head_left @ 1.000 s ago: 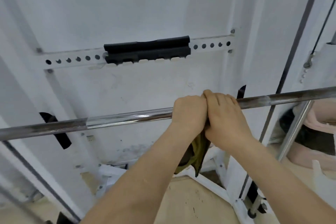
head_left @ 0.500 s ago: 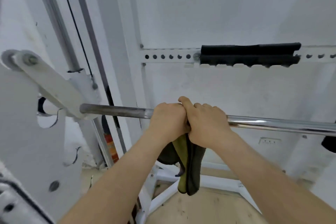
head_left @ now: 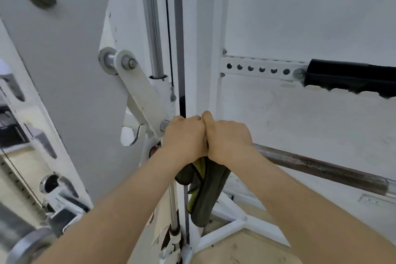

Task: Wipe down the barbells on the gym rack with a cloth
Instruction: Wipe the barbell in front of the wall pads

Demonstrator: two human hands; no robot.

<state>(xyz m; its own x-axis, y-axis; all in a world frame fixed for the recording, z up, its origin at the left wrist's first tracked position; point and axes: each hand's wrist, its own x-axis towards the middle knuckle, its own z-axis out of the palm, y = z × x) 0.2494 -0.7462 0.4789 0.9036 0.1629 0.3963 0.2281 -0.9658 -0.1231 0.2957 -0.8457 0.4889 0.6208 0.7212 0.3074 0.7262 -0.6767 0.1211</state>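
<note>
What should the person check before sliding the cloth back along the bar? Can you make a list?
1. Both hands on the bar: left hand and right hand are closed around it, touching. Ok.
2. Cloth under the hands: hangs below them, seems wrapped over the bar. Ok.
3. Room to go further left: hands are right at the white bracket. Not ok.
4. Way to the right free: barbell bare. Ok.
5. Bar clean under the hands: cannot tell.

Olive-green cloth (head_left: 203, 195), dark knurled barbell (head_left: 321, 167)
</note>
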